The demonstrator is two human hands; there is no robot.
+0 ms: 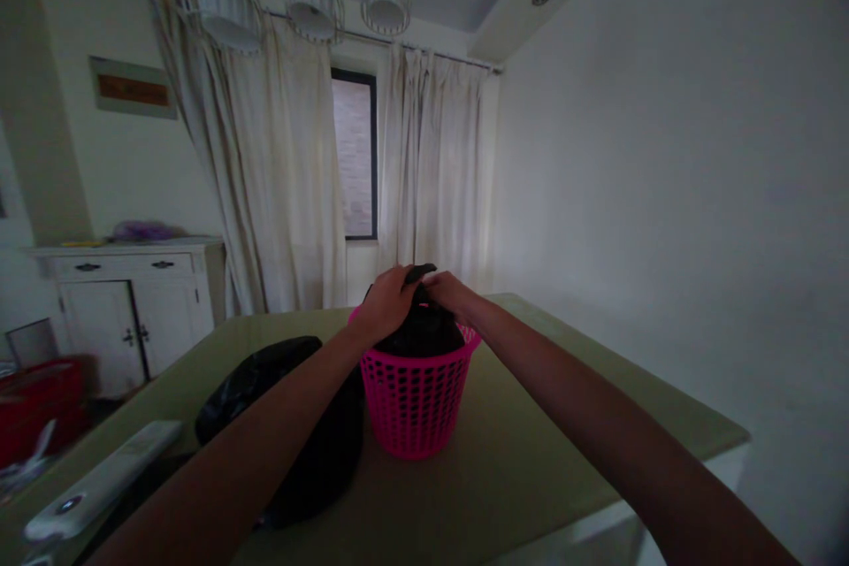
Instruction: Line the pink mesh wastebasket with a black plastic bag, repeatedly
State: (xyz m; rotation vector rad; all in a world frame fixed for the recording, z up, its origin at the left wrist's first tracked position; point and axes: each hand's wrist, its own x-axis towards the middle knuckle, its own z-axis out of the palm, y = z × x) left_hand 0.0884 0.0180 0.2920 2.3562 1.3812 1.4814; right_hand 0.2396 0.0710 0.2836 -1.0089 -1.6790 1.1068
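Here, your left hand (388,302) has its fingers clamped on the black material (421,336) that bulges from the pink basket (416,402), while your right hand (449,294) touches its top; whether those fingers pinch it, I cannot tell. The basket stands upright on the green tabletop (531,460). Just beside it, to the left, a black bundle (322,460) lies partly hidden behind your left forearm (265,451), with a long white device (106,482) farther left.

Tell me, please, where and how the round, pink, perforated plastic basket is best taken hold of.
Grip the basket by its upper rim, probably from left and right together: it stands upright and widens toward the top, giving fingers an edge.
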